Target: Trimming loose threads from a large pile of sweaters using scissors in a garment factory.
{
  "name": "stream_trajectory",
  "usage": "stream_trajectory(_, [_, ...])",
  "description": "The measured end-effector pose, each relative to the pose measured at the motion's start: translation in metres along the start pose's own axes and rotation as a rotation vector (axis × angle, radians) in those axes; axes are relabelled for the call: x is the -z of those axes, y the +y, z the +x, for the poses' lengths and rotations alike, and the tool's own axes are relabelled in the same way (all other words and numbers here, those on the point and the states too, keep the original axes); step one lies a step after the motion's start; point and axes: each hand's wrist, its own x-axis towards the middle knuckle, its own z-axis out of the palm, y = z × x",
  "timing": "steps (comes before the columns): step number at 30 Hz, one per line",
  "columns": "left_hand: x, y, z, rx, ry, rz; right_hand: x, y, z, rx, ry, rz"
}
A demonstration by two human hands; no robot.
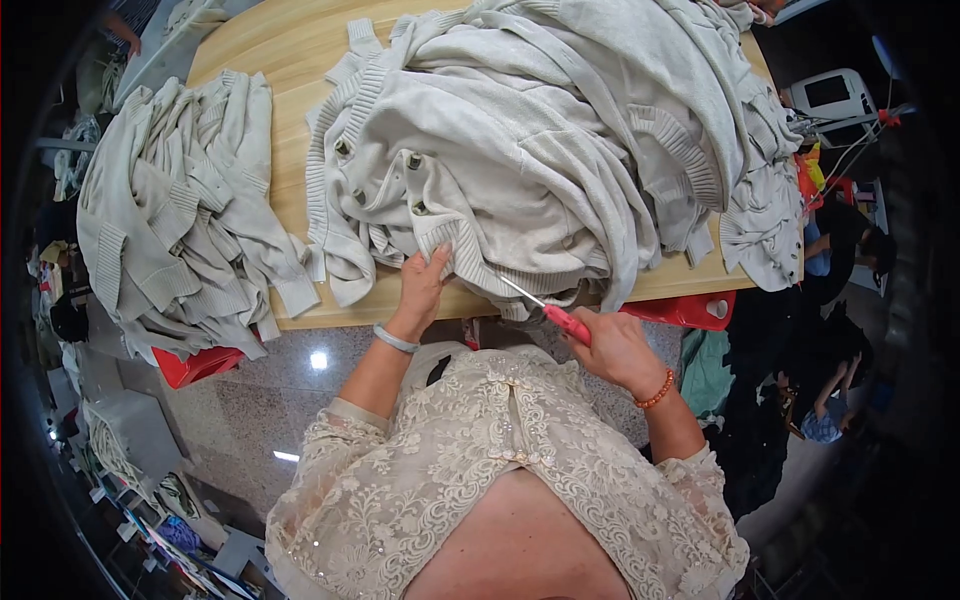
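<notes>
A large heap of pale grey knitted cardigans (500, 165) covers the middle of the table in front of me. My left hand (424, 285) is closed on the ribbed edge of the nearest cardigan (455, 240), which has dark buttons close by. In my right hand (612, 350) is a red-handled tool (568, 323) with a slim metal shaft. Its shaft points up and left, and the tip meets the ribbed hem of the same cardigan. Whether the tip has gone into the knit, I cannot tell.
Another pile of grey knitwear (180, 210) hangs over the left end of the wooden table (290, 150). Red stools (690, 310) stand beneath its near edge. More knitwear (765, 235) drapes off the right side. Other people (830, 400) are at the far right.
</notes>
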Motion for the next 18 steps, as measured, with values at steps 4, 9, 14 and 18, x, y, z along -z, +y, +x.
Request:
stream_trajectory(4, [0.01,-0.019,-0.001,-0.036,-0.07,0.108,-0.003,-0.002,0.005,0.028,-0.02,0.0])
stream_trajectory(9, [0.028,-0.025,-0.005,-0.496,-0.175,0.907,0.002,-0.003,0.011,-0.019,-0.004,-0.012])
stream_trajectory(14, [0.032,-0.009,-0.007,-0.844,-0.326,1.412,-0.001,-0.011,0.022,-0.007,0.002,-0.022])
stream_trajectory(18, [0.03,-0.005,-0.009,-0.884,-0.451,1.457,-0.004,-0.014,0.033,0.026,-0.16,-0.026])
